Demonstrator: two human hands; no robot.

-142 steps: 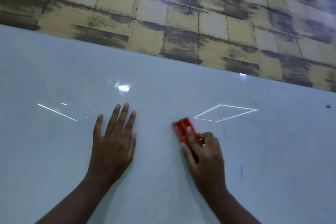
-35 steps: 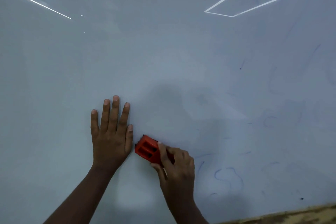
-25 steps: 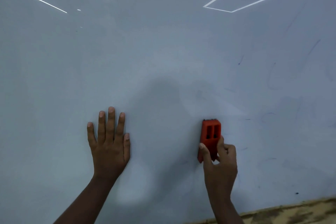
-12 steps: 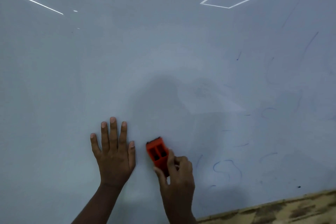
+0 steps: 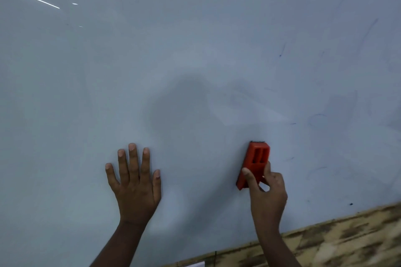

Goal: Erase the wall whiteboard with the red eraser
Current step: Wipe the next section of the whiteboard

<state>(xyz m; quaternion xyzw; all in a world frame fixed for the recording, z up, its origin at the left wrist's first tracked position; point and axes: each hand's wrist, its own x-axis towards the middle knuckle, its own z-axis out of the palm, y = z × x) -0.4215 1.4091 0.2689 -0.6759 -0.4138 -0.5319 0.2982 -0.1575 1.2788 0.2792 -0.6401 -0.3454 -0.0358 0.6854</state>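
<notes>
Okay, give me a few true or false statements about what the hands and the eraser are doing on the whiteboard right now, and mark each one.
1. The right hand grips the red eraser. True.
2. The left hand is curled into a fist. False: it lies flat on the whiteboard with fingers spread.
3. The eraser touches the left hand. False: a stretch of bare board separates them.
4. Faint pen marks show to the right of the eraser. True.
5. The eraser stands roughly upright. True.
</notes>
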